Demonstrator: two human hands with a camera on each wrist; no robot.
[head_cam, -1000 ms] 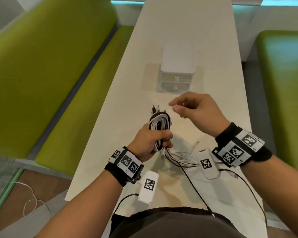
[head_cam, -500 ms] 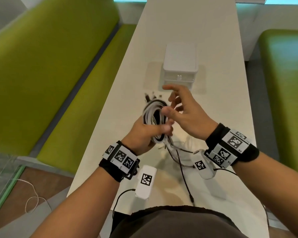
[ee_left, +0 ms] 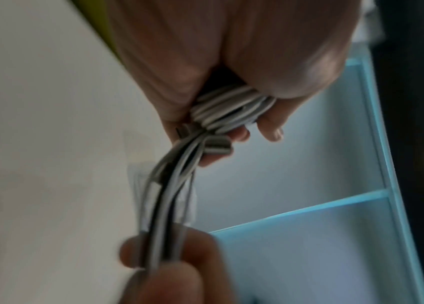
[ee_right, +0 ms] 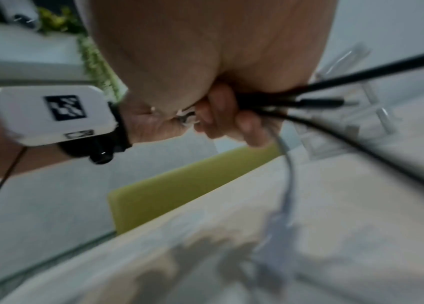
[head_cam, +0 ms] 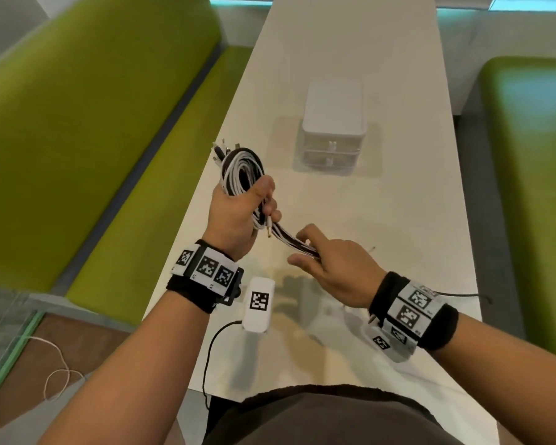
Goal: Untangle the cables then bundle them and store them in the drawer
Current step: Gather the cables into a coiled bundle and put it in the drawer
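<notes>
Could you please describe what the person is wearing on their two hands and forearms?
Both forearms are bare, with no sleeves. The left hand and right hand wear no gloves. Each wrist carries a black wristband topped by white blocks printed with black square markers. A white camera module with one marker and a thin black cable hangs below the left wrist.

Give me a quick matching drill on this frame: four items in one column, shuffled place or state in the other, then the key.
Items
1. coiled bundle of black and white cables
2. small white plastic two-drawer box
3. loose tail of cable strands
4. long cream table

States
A. stretched between both hands, pinched by the right hand
B. stands on the tabletop, both drawers shut
C. gripped in the left hand, held above the table
D. flanked by green benches

Pairs: 1-C, 2-B, 3-A, 4-D
</notes>
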